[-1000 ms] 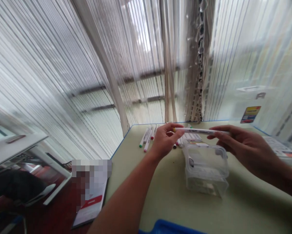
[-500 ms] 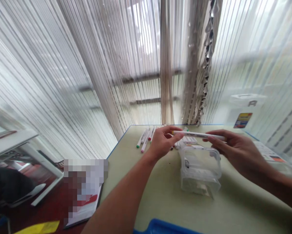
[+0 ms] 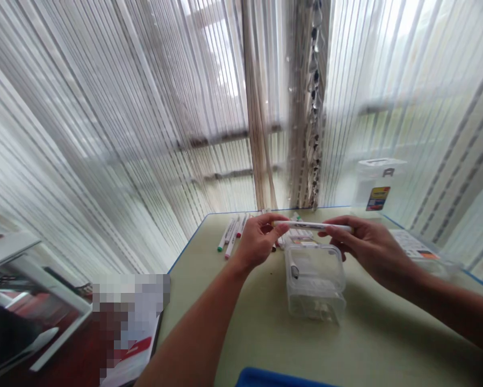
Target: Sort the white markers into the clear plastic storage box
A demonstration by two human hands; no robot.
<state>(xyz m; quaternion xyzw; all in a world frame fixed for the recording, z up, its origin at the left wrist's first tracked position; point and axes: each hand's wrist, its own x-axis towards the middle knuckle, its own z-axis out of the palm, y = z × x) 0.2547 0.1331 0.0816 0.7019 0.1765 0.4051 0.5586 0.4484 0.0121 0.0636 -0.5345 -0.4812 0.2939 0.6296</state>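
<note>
Swinging left across the frame since half a second ago, the clear plastic box (image 3: 314, 301), the loose pens and both hands now sit closer to the middle, and the yellow item that showed at the lower left has dropped out of view. Right in the center, just below mid-height, it's a two-handed hold on a white marker (image 3: 308, 226): the left hand (image 3: 258, 243) pinches its yellowish end between thumb and fingers, while the right hand (image 3: 368, 240) has its other end between thumb and fingers, so the marker runs nearly level from hand to hand, up off the green tabletop (image 3: 253, 328). Just below it stands that clear box, lid raised, with the right hand's lower fingers close to its upper right corner; whether they touch, I cannot tell. Left of the left hand lies a loose group of markers (image 3: 229, 237), green, pink and red ends showing, and more white markers (image 3: 300, 235) lie behind the box, partly hidden. Over at right, beyond the right hand, a flat clear package (image 3: 416, 248) lies near a tall clear container (image 3: 372, 185) with a colorful label. A blue tray (image 3: 281, 379) pokes in at the bottom edge, and string curtains (image 3: 144, 107) fill the upper frame.
</note>
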